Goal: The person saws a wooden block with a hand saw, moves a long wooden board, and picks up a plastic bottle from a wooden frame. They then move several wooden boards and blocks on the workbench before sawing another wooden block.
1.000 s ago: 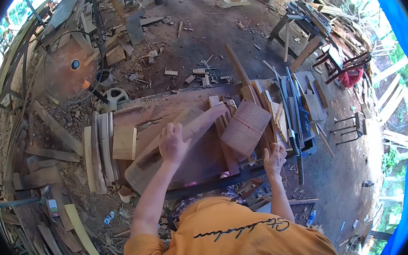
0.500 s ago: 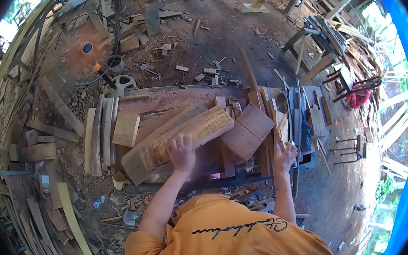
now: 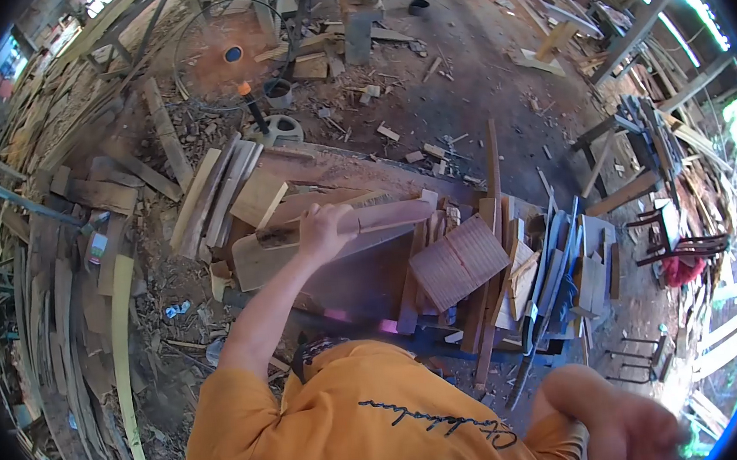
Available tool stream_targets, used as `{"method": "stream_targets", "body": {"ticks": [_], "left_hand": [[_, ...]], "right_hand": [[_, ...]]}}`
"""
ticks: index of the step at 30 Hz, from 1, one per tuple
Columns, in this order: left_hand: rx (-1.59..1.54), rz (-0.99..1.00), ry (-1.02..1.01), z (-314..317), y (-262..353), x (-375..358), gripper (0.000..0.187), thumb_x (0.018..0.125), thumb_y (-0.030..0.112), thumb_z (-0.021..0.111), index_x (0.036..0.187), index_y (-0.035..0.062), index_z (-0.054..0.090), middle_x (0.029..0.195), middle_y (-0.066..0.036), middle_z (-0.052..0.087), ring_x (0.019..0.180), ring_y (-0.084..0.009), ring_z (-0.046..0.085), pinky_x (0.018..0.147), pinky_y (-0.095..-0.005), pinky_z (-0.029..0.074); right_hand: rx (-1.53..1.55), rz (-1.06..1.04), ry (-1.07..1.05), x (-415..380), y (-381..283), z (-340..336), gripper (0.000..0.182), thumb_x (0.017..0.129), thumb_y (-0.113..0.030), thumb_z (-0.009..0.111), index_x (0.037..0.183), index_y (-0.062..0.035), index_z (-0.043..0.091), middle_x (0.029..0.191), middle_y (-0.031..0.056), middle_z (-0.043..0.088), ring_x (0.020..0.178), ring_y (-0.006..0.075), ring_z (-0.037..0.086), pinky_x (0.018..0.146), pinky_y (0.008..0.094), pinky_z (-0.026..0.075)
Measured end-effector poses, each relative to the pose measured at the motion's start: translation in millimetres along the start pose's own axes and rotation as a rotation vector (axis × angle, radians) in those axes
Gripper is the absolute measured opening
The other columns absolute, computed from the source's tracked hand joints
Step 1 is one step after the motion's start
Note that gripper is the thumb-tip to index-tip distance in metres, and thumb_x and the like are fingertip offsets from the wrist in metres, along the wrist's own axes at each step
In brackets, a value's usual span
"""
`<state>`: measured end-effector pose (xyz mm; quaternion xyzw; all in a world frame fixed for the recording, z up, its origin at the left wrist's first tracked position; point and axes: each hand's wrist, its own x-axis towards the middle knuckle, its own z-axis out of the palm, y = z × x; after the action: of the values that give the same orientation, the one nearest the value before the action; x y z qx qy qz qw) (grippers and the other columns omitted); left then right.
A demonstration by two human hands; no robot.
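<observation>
My left hand (image 3: 326, 231) is closed over the top edge of a wooden board (image 3: 389, 214), which stands tilted on its edge. Behind and below it, a second pale board (image 3: 257, 262) lies on the workbench (image 3: 354, 165). To the right of the held board rests a square ridged wooden block (image 3: 459, 261). My right hand (image 3: 645, 434) is far back at the lower right, beside my shoulder and away from the bench. Motion smears its fingers, so I cannot make out their shape or anything in them.
Several narrow planks (image 3: 212, 200) and a pale block (image 3: 259, 197) lie at the bench's left end. Stacked strips and a blue-edged tool-like bar (image 3: 555, 257) crowd the right end. A wire fan guard (image 3: 230, 54), a small stool (image 3: 647, 355) and scattered offcuts are around.
My left hand has gone from lying on the board's face to gripping its edge, and the board has tipped up. My right hand has left the wood pile and swung back to the lower right.
</observation>
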<state>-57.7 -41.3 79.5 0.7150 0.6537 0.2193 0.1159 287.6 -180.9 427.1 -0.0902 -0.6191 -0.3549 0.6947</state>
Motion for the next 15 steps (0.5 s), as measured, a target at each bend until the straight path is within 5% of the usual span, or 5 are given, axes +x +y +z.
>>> {"method": "stream_targets", "body": {"ticks": [4, 12, 15], "left_hand": [[0.015, 0.013, -0.053, -1.5, -15.4, 17.1, 0.054, 0.067, 0.041, 0.081, 0.114, 0.0214, 0.061, 0.108, -0.003, 0.063, 0.104, -0.0270, 0.055, 0.093, -0.0426, 0.041], [0.101, -0.025, -0.142, -2.7, -12.5, 15.5, 0.057, 0.071, 0.044, 0.078, 0.119, 0.0241, 0.057, 0.115, -0.002, 0.061, 0.110, -0.0272, 0.053, 0.096, -0.0486, 0.037], [0.127, -0.036, -0.124, -0.4, -4.1, 8.0, 0.056, 0.071, 0.045, 0.078, 0.119, 0.0254, 0.057, 0.114, -0.002, 0.060, 0.109, -0.0266, 0.053, 0.096, -0.0491, 0.037]], "right_hand": [[0.101, -0.102, -0.054, 31.0, 4.3, 6.1, 0.029, 0.092, -0.035, 0.062, 0.112, -0.0157, 0.054, 0.091, -0.0066, 0.044, 0.081, 0.0087, 0.046, 0.060, 0.0196, 0.044], [0.657, 0.268, -0.037, 36.3, -3.9, 12.8, 0.019, 0.090, -0.025, 0.061, 0.104, -0.0144, 0.053, 0.090, -0.0053, 0.043, 0.081, 0.0108, 0.045, 0.068, 0.0252, 0.046], [0.634, 0.324, -0.023, 29.8, -14.4, 10.6, 0.016, 0.090, -0.021, 0.061, 0.101, -0.0134, 0.052, 0.089, -0.0048, 0.042, 0.082, 0.0112, 0.044, 0.069, 0.0259, 0.047]]}}
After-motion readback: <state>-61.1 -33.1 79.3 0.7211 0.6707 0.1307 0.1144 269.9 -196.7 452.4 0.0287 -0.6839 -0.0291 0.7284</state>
